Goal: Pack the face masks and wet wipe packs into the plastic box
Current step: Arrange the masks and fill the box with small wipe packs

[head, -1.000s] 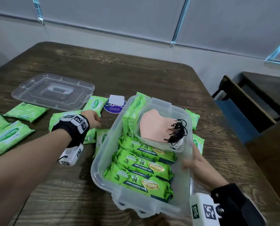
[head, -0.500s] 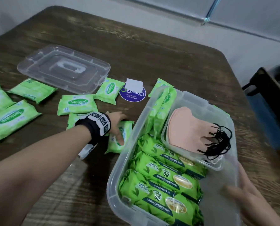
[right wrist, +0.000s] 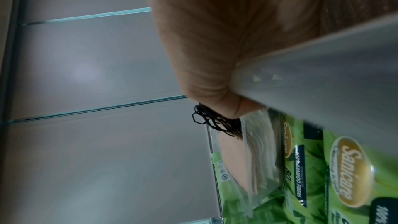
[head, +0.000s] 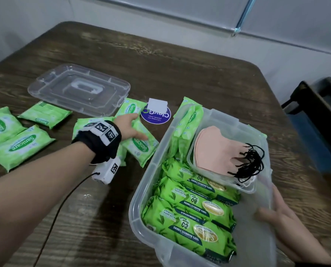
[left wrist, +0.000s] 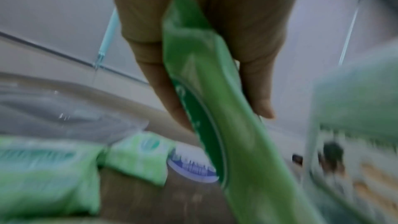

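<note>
The clear plastic box (head: pixel 141 193) stands tilted at the table's near right. It holds three large green wipe packs (head: pixel 195 205), small packs standing along its far left wall, and a clear tray of peach face masks (head: pixel 216 151) with black ear loops. My left hand (head: pixel 130 128) grips a small green wet wipe pack (head: pixel 141 146) just left of the box; in the left wrist view that pack (left wrist: pixel 206 91) sits pinched between fingers and thumb. My right hand (head: pixel 276 214) holds the box's right wall, thumb inside, and the right wrist view shows its thumb wrapped over the rim (right wrist: pixel 323 64).
Several small green wipe packs (head: pixel 20 147) lie on the left of the wooden table (head: pixel 180 60). The box's clear lid (head: pixel 79 89) lies at the back left. A round blue sticker (head: pixel 156 116) with a white tag lies between lid and box. A dark chair (head: pixel 319 116) stands at right.
My left hand has closed on a small wipe pack and lifted it off the table beside the box. The right hand stays on the box's right wall.
</note>
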The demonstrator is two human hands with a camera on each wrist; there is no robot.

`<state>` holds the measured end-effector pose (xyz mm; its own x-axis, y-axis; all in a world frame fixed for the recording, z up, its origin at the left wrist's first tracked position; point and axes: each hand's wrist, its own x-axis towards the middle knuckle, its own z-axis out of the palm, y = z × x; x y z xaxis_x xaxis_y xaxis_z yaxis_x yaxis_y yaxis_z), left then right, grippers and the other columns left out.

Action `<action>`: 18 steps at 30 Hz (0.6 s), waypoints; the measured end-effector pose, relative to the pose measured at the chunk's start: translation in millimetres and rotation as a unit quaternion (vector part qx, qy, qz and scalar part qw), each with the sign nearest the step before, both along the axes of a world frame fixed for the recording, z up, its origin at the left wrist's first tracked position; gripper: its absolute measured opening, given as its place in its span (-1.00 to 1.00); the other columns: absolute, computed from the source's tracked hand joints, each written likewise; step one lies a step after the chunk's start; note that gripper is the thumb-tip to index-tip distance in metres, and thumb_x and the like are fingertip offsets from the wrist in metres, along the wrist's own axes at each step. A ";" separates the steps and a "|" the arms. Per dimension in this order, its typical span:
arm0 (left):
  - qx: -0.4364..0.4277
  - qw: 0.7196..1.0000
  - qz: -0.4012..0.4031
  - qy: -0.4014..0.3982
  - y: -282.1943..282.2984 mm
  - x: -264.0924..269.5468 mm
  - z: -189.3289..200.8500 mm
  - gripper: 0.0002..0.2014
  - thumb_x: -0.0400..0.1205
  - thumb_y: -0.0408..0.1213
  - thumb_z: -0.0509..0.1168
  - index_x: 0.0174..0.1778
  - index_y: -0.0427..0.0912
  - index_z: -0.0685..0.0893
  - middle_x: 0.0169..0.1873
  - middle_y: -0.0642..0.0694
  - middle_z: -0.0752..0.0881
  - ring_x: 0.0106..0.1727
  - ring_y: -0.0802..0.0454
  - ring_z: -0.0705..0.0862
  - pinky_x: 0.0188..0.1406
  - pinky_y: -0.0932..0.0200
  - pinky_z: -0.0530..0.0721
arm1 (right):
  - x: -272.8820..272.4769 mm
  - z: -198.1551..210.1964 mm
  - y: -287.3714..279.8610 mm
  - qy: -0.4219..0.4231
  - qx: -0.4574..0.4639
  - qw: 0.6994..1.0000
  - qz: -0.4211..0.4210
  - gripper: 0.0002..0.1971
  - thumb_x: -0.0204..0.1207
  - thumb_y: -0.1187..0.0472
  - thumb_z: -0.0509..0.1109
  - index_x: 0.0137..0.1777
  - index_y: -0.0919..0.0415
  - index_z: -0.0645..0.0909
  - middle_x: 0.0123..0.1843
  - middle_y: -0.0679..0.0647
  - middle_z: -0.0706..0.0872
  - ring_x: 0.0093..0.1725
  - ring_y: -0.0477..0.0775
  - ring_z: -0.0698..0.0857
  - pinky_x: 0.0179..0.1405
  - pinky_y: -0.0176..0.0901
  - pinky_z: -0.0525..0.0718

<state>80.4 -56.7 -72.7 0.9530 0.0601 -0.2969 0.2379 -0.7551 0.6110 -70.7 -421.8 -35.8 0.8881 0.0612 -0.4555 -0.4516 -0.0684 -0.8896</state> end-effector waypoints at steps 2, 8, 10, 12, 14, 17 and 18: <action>-0.075 0.993 0.059 -0.071 6.8 -3.7 34.1 -0.32 0.43 -0.06 0.52 0.45 -0.15 0.46 0.33 -0.09 0.59 0.38 -0.07 0.52 0.19 0.41 0.48 | -1.2 4.0 2.7 0.001 0.010 1.000 0.004 -0.15 0.35 0.76 0.05 0.41 -0.16 0.46 0.07 0.42 0.69 -0.22 0.37 0.72 -0.42 0.10 0.74; -0.265 0.955 0.089 -0.096 -6.2 -27.7 116.4 -0.46 0.51 0.07 0.40 0.34 -0.12 0.51 0.05 0.16 0.60 -0.04 0.19 0.68 -0.23 0.34 0.59 | -1.6 -1.1 2.5 -0.025 0.022 0.999 0.001 -0.15 0.36 0.76 0.04 0.46 -0.11 0.41 0.13 0.32 0.70 -0.19 0.23 0.74 -0.42 -0.04 0.75; -0.339 0.940 -0.001 0.024 -11.4 -36.9 127.2 -0.15 0.04 0.05 0.70 0.20 -0.25 0.61 -0.09 0.03 0.78 -0.30 0.17 0.76 -0.38 0.26 0.73 | -1.1 -3.2 2.6 -0.029 0.028 0.999 -0.007 -0.13 0.34 0.76 0.04 0.48 -0.09 0.39 0.14 0.41 0.66 -0.20 0.31 0.70 -0.40 0.02 0.76; -0.323 0.941 -0.078 0.064 -14.2 -40.4 125.2 0.00 -0.30 -0.04 0.75 0.11 -0.23 0.63 -0.15 -0.10 0.83 -0.25 0.01 0.79 -0.32 0.17 0.75 | -0.5 -5.0 2.8 -0.032 0.031 0.999 -0.013 -0.12 0.30 0.77 0.05 0.49 -0.07 0.38 0.17 0.47 0.62 -0.16 0.38 0.67 -0.35 0.12 0.74; -0.266 0.957 -0.099 0.068 -23.0 -44.0 126.9 -0.11 -0.18 -0.22 0.76 0.10 -0.20 0.58 -0.15 -0.15 0.80 -0.19 -0.10 0.77 -0.37 0.14 0.73 | 0.3 -9.0 1.2 -0.031 0.042 0.998 -0.019 -0.11 0.28 0.76 0.07 0.46 -0.10 0.40 0.17 0.45 0.63 -0.12 0.38 0.67 -0.30 0.14 0.73; -0.142 0.982 -0.121 0.034 -43.8 -53.4 139.5 -0.52 0.26 -0.43 0.62 0.02 -0.17 0.57 -0.31 -0.16 0.71 -0.45 -0.01 0.58 -0.68 0.29 0.50 | 2.1 -13.8 -0.9 -0.037 0.040 0.998 -0.019 -0.14 0.23 0.70 0.14 0.37 -0.17 0.46 0.22 0.35 0.64 0.04 0.39 0.67 -0.15 0.12 0.74; -0.087 0.987 -0.133 0.021 -50.5 -54.5 141.8 -0.61 0.32 -0.39 0.60 -0.01 -0.15 0.62 -0.44 -0.08 0.69 -0.56 0.04 0.53 -0.70 0.32 0.46 | 2.3 -13.9 -0.8 -0.041 0.038 0.998 -0.018 -0.16 0.18 0.64 0.21 0.35 -0.20 0.46 0.25 0.32 0.63 0.11 0.42 0.65 -0.08 0.16 0.73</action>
<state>25.9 -107.2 69.1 0.9148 -0.2461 -0.3204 0.0733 -0.6787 0.7308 -68.4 -422.6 -49.7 0.9242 0.0602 -0.3771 -0.3786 0.0146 -0.9255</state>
